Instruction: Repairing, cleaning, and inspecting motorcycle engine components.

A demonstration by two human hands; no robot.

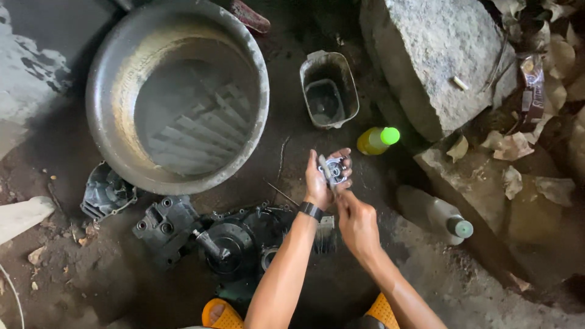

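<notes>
Big metal basin (177, 91) with murky water, top left; granite block (436, 58) top right; dark engine casings (207, 237) on the dirt floor. Left hand (322, 180) fingers wrapped round a small metal part (334, 170), held above ground near centre. Right hand (355, 219) pinches a thin tool (325, 169) against it — best worked with short strokes, part gripped firm.

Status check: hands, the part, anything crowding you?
Left hand grips small metal part. Right hand works a thin tool against it. Engine cases below, basin and cup ahead; none blocking.
</notes>
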